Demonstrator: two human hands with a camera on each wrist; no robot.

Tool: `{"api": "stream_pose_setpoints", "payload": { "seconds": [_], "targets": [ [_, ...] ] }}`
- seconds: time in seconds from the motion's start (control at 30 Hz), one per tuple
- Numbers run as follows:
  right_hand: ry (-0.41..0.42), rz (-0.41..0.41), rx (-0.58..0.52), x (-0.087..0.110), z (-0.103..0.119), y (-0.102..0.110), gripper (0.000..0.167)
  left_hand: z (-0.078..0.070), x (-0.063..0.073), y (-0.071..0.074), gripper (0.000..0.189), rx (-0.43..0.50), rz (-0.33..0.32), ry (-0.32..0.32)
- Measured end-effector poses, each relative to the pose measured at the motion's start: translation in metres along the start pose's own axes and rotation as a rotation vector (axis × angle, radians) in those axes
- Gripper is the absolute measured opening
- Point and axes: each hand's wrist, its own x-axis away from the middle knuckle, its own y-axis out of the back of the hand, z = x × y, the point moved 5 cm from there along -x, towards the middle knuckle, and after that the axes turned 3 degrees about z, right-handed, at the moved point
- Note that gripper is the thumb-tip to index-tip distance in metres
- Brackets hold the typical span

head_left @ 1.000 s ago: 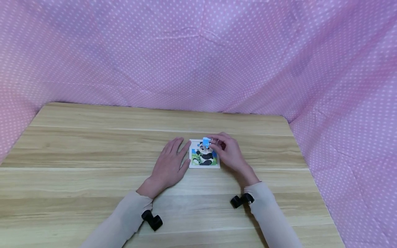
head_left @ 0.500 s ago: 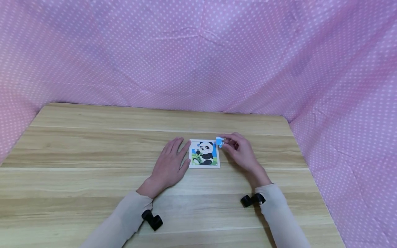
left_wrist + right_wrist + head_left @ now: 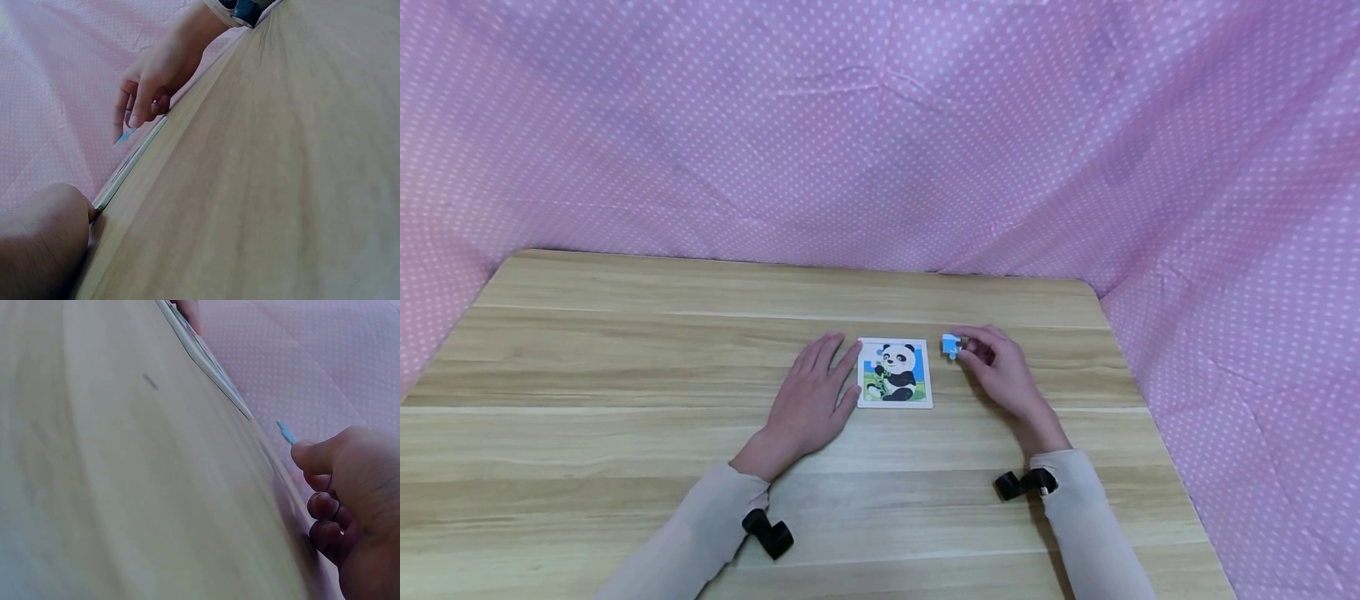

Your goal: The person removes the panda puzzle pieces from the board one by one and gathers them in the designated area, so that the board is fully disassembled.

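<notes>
A panda jigsaw puzzle [image 3: 898, 379] in a white frame lies flat on the wooden table. Its upper left part looks pale, with a small blue knob showing there. My left hand [image 3: 808, 400] rests on the table with straight, spread fingers, the thumb and index fingertip at the puzzle's left edge. To the right of the puzzle, my right hand [image 3: 1000, 371] pinches a light blue puzzle piece [image 3: 951, 345] between thumb and fingertips. The right wrist view shows that piece [image 3: 286, 432] edge-on, above the table and apart from the frame. The other right fingers are curled under.
The wooden table [image 3: 625, 350] stretches to both sides and in front of the hands. A pink polka-dot cloth [image 3: 880, 150] hangs behind it and along its right side. Black cameras sit at both cuffs.
My right hand has moved the pinched puzzle piece rightward, from above the puzzle's upper part to a spot beside it. The left hand and the puzzle have stayed in place.
</notes>
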Motion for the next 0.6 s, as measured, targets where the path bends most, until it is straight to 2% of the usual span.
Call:
{"api": "stream_pose_setpoints", "payload": {
  "seconds": [0.1, 0.6],
  "targets": [
    [-0.003, -0.001, 0.014, 0.0005, -0.0027, 0.0015, 0.035, -0.0002, -0.0002, -0.0002, 0.068, 0.003, 0.01, 0.003],
    [-0.033, 0.023, 0.148, -0.003, -0.0065, -0.002, 0.031, -0.0005, 0.0003, 0.0015, 0.067, 0.013, -0.018, -0.008]
  ]
}}
